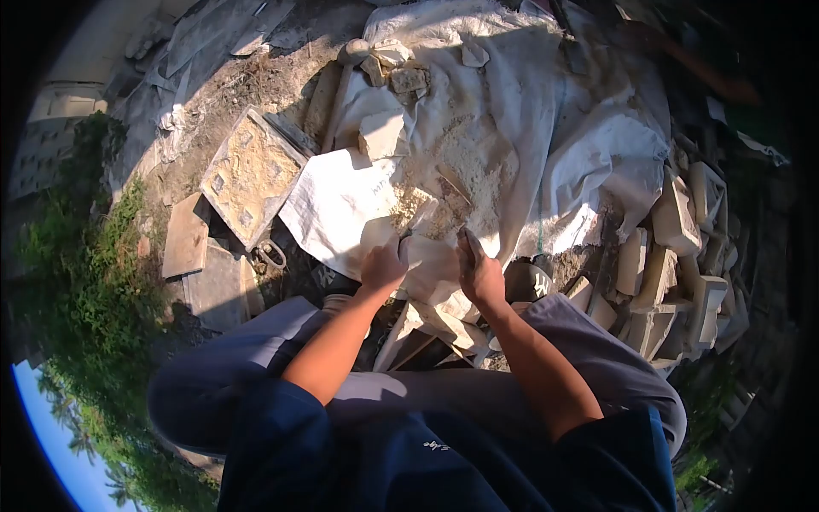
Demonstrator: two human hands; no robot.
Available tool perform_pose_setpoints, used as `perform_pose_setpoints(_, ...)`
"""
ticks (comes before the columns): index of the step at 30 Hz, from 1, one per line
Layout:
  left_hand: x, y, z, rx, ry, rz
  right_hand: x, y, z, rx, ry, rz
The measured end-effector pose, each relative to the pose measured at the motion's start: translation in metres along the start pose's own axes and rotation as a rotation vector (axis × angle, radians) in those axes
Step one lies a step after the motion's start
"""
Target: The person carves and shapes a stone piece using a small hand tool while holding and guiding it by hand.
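Pale piece (423, 213) slants lengthwise toward the sheet's (522, 111) far edge, near left hand (386, 264) and right hand (480, 271), fingers curled, grip unclear.

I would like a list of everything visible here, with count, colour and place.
Sheeting: count unclear, white, centre.
Crumbs: many, pale yellow, on sheeting.
Square panel: one, grey under yellowish crumbs, left.
Flat slabs: at least two, tan and grey, left.
Blocks: several, pale, upper centre.
Stacked pieces: many, cream, right.
Broken pieces: several, cream, between knees.
Greenery: plenty, green, far left.
Trousers: one pair, grey, bottom.
Shirt: one, dark blue, bottom.
Left hand, right hand: one each, bare, centre.
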State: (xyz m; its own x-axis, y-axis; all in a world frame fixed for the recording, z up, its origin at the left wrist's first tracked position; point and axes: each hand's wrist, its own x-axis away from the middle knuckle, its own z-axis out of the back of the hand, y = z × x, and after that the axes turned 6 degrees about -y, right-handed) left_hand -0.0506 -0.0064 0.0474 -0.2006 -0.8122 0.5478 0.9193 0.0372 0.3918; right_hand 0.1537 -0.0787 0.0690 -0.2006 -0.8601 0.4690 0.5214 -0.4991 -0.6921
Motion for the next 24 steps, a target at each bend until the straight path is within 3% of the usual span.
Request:
perform_pose_setpoints(3,-0.004,-0.006,-0.006,-0.137,-0.058,-0.049,0.000,0.002,-0.002,0.052,-0.038,-0.018)
perform_pose_setpoints(9,0.005,0.007,-0.001,-0.015,-0.036,0.028,-0.002,0.016,-0.015,0.070,-0.007,0.069)
perform_pose_setpoints(12,0.001,0.006,0.004,-0.091,-0.095,-0.021,0.001,0.009,-0.008,0.078,-0.048,0.004)
perform_pose_setpoints(16,0.003,0.010,0.011,0.026,-0.014,0.026,0.000,0.018,-0.020,0.050,0.053,0.088)
perform_pose_setpoints(18,-0.001,0.003,0.009,-0.135,-0.175,-0.016,-0.001,0.019,-0.022,0.104,0.031,0.093)
perform_pose_setpoints(22,-0.007,0.001,0.006,-0.017,-0.132,0.046,0.000,0.009,-0.021,0.066,0.136,0.207)
perform_pose_setpoints(24,-0.001,0.004,0.003,0.013,-0.056,0.014,0.003,0.001,-0.016,0.083,0.081,0.123)
